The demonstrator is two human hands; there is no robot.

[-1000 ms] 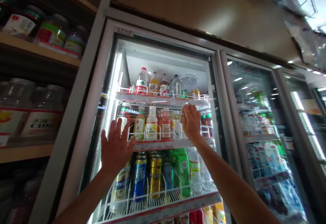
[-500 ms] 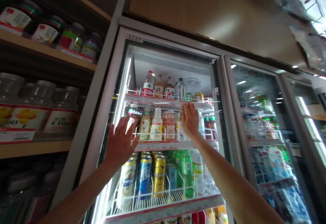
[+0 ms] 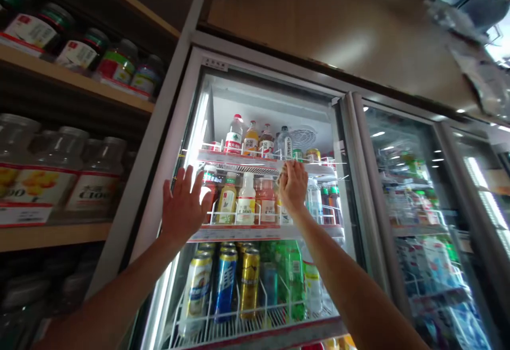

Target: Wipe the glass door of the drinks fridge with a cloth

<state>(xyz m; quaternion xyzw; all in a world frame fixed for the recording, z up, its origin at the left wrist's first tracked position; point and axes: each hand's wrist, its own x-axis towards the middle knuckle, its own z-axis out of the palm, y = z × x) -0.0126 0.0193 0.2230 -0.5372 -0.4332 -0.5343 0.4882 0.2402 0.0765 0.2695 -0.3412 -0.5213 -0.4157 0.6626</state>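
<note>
I face a lit drinks fridge with a glass door (image 3: 314, 143). My left hand (image 3: 184, 207) is open, fingers spread, palm flat against the glass at the left side, level with the middle shelf (image 3: 239, 232). My right hand (image 3: 292, 185) reaches up with fingers stretched to the front edge of the top shelf (image 3: 239, 159); nothing shows in it. Bottles (image 3: 246, 200) stand in a row between my two hands. Whether the right hand is on the glass or inside the fridge, I cannot tell.
Tall cans (image 3: 225, 286) and green bottles (image 3: 292, 278) fill the lower wire rack. Wooden shelves at the left carry plastic jars (image 3: 85, 177) and labelled containers (image 3: 115, 66). More glass-door fridges (image 3: 414, 217) stand to the right.
Both hands have risen slightly and shifted left against the fridge front. The view has tilted and drifted, so the fridge sits further right and lower in the picture.
</note>
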